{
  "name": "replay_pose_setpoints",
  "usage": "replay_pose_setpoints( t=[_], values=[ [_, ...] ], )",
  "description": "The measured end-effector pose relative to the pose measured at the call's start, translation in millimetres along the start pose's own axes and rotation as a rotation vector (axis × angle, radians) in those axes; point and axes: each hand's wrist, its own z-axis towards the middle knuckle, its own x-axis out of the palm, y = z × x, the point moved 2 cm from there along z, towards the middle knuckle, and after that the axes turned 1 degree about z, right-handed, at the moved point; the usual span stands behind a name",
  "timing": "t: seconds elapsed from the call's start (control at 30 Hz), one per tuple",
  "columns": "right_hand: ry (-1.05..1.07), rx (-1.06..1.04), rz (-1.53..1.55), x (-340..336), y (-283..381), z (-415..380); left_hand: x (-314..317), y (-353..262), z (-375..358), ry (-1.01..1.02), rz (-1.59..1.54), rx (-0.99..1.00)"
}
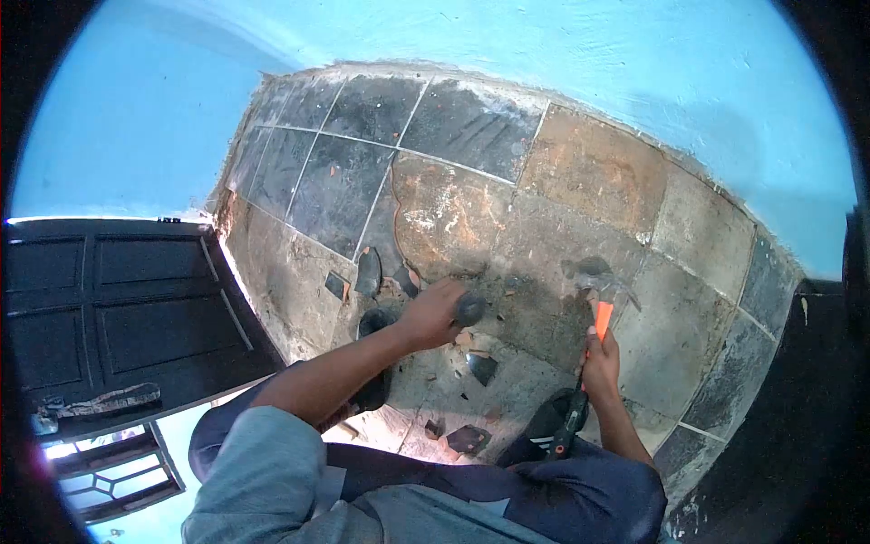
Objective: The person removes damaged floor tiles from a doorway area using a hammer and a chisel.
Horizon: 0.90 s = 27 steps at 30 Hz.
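My left hand (435,314) is closed round a dark, round-ended handle (469,309), low over the broken floor; whatever lies below that handle is hidden. On the right, my right hand (600,363) grips a hammer (603,319) with an orange and black handle. Its metal head is up and away from me, over the bare grey floor, and its black grip end points back towards my lap. Broken dark tile pieces (369,272) lie beyond my left forearm, and another dark shard (482,367) is just nearer to me than my left hand.
Dark square tiles (344,181) and brownish stripped patches (594,168) cover the floor up to the blue wall (507,45). A dark panelled door (136,299) stands at the left. More shards (468,439) and rubble lie between my feet.
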Motion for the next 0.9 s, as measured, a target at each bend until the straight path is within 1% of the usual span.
replay_pose_setpoints(
  t=[0.07,0.13,0.2,0.27,0.37,0.47,0.5,0.57,0.63,0.7,0.8,0.9],
  values=[
    [-0.017,-0.004,0.012,-3,-1,5,-42,-3,-32,-0.054,-0.059,-0.086],
    [-0.032,-0.013,-0.003,-8,-13,15,-47,52,-75,-0.141,-0.314,-0.314],
    [-0.022,0.002,-0.011,-8,-6,17,-70,84,-85,-0.41,-0.655,-0.526],
    [-0.02,0.006,-0.022,-7,-4,19,-101,116,-86,-0.479,-0.74,-0.791],
    [-0.018,0.001,-0.028,-4,0,20,-137,118,-69,-0.606,-0.801,-0.769],
    [0.003,0.011,-0.02,-5,13,10,-163,112,-39,-0.575,-0.635,-0.69],
    [-0.002,0.018,-0.013,-6,13,10,-168,98,-22,-0.632,-0.707,-0.653],
    [-0.017,0.006,-0.02,-9,10,13,-168,92,6,-0.615,-0.771,-0.58],
    [-0.041,-0.025,-0.047,-12,-2,21,-152,101,36,-0.595,-0.748,-0.54],
    [-0.043,-0.055,-0.028,-15,-7,23,-138,87,64,-0.499,-0.652,-0.366],
    [-0.049,-0.037,0.004,-13,2,16,-112,85,81,-0.261,-0.427,-0.347],
    [-0.051,0.016,-0.01,-12,23,3,-77,97,63,-0.045,-0.312,-0.271]
  ],
)
